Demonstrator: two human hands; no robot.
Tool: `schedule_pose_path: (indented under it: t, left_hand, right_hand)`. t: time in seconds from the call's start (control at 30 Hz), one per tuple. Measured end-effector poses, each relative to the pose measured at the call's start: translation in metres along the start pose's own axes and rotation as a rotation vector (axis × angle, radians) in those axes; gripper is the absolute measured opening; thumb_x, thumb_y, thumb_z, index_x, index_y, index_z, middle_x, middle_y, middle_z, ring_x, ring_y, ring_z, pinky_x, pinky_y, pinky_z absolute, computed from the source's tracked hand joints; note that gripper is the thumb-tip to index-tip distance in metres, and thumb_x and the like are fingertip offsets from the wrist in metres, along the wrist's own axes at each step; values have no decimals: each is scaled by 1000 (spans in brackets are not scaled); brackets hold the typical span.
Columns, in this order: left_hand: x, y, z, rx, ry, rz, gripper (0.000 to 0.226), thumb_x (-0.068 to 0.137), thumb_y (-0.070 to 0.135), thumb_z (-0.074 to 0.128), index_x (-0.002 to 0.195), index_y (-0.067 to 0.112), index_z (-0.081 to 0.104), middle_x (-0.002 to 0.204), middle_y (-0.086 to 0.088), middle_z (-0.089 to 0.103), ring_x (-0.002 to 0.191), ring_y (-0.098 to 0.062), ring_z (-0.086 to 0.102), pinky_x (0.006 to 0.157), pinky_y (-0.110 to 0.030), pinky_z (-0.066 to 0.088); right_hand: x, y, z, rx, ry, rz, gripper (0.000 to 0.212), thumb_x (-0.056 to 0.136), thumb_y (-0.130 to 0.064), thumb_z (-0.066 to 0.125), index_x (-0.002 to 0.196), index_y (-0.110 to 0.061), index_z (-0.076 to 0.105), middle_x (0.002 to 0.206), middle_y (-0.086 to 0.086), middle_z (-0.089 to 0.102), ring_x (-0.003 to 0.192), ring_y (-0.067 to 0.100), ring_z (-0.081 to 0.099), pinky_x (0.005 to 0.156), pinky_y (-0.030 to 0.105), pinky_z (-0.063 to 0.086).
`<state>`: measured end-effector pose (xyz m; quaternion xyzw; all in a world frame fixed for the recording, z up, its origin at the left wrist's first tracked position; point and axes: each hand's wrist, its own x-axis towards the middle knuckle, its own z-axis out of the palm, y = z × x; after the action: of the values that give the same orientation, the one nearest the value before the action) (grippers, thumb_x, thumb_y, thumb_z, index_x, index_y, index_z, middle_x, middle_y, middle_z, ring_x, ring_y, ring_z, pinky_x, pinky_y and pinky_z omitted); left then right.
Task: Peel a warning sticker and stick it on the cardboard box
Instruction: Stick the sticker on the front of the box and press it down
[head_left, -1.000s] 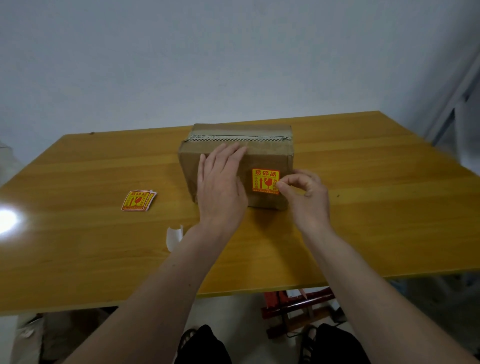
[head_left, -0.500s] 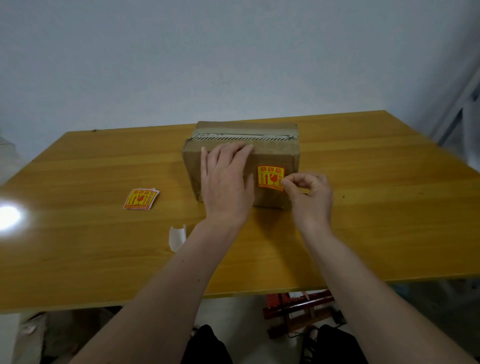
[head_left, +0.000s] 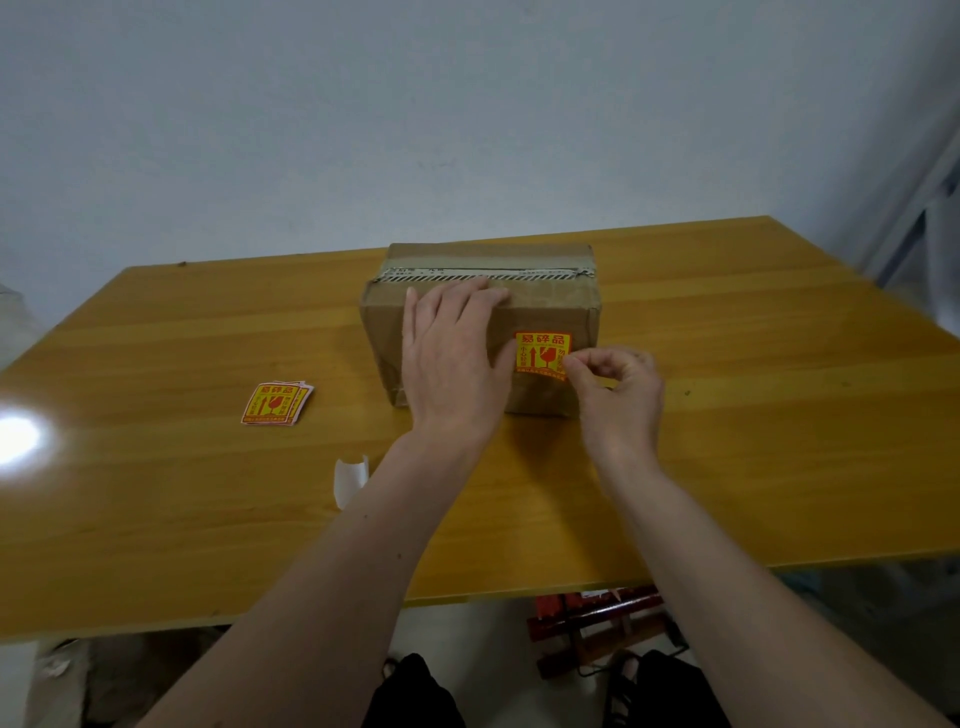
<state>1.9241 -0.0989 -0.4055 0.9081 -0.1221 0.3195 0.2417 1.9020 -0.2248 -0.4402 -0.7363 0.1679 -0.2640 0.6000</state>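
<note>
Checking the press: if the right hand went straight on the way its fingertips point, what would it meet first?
Probably the warning sticker on the cardboard box; the right hand already touches its lower right corner.

The warning sticker (head_left: 542, 354) on the near face of the cardboard box (head_left: 550, 312) is showing three red characters, 易碎品, across its orange top. Below them an upward arrow and a broken wine-glass sign are sitting side by side; the small print around them is staying too fine to read. Over on the worktop (head_left: 156, 493), the sticker stack (head_left: 275, 404) is showing the same 易碎品 heading and the same arrow and glass signs on its top sheet.
</note>
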Motion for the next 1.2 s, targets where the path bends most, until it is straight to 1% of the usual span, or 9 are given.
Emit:
schedule_pose_path:
  t: [0.1, 0.27, 0.4, 0.6, 0.73, 0.83, 0.9, 1.07, 1.2]
  left_hand:
    - [2, 1, 1, 29, 0, 7, 50, 78, 32, 71, 125, 24, 58, 127, 2, 58, 127, -21, 44, 120, -41, 12]
    - [8, 2, 3, 49, -10, 12, 50, 77, 37, 71, 124, 26, 58, 126, 3, 57, 126, -20, 44, 119, -40, 9]
    - [9, 1, 6, 67, -9, 32, 49, 76, 39, 71, 122, 27, 58, 129, 8, 59, 128, -17, 45, 118, -38, 7]
    - [8, -1, 6, 79, 1, 49, 48, 76, 39, 71, 121, 27, 58, 128, 9, 60, 127, -18, 45, 118, -40, 11]
    - [9, -1, 7, 83, 3, 55, 48, 76, 38, 71, 120, 27, 58, 127, 8, 61, 127, -18, 46, 118, -41, 13]
    - [10, -1, 7, 76, -6, 45, 48, 77, 38, 70, 121, 27, 57, 128, 8, 60, 128, -18, 45, 118, -41, 11]
    - [10, 0, 7, 72, -6, 43, 48, 76, 38, 71, 121, 27, 57, 128, 8, 60, 128, -18, 44, 118, -40, 10]
    - [8, -2, 7, 101, -28, 46, 60, 68, 36, 78, 123, 28, 55, 129, 9, 59, 128, -18, 44, 119, -42, 12]
    - [9, -2, 8, 95, -34, 40, 64, 63, 35, 81, 121, 28, 56, 127, 9, 60, 127, -18, 45, 118, -42, 12]
  right_hand:
    - [2, 2, 2, -5, 23, -6, 3, 81, -15, 70, 79, -16, 68, 104, 3, 51, 92, 11, 53, 76, 19, 44]
    - [5, 2, 4, -11, 41, -13, 6, 80, -15, 71, 77, -18, 66, 103, 2, 50, 91, 11, 53, 66, 4, 38]
    - [4, 3, 4, -23, 33, -28, 5, 80, -16, 71, 79, -18, 67, 102, 3, 50, 92, 13, 53, 75, 20, 42]
    - [0, 4, -1, -34, 21, -67, 6, 82, -16, 68, 84, -21, 68, 102, 1, 51, 97, 13, 53, 82, 28, 48]
    - [-3, 4, -3, -15, 27, -61, 9, 84, -15, 66, 91, -17, 72, 104, -2, 53, 98, 8, 52, 81, 23, 47]
    - [-4, 5, -3, 39, 66, -42, 10, 84, -12, 66, 93, -15, 69, 102, 1, 61, 93, 10, 58, 82, 29, 52]
    - [-5, 5, -4, 55, 87, -14, 20, 81, -15, 69, 99, -15, 59, 101, 3, 62, 95, 17, 61, 83, 34, 53]
    - [8, -8, 3, -63, 26, -19, 76, 68, -30, 81, 128, -14, 37, 120, 0, 52, 109, 15, 51, 86, 30, 45]
    - [21, -13, 10, -183, 11, -79, 67, 63, -35, 83, 117, -15, 48, 115, 3, 58, 104, 19, 56, 82, 33, 49]
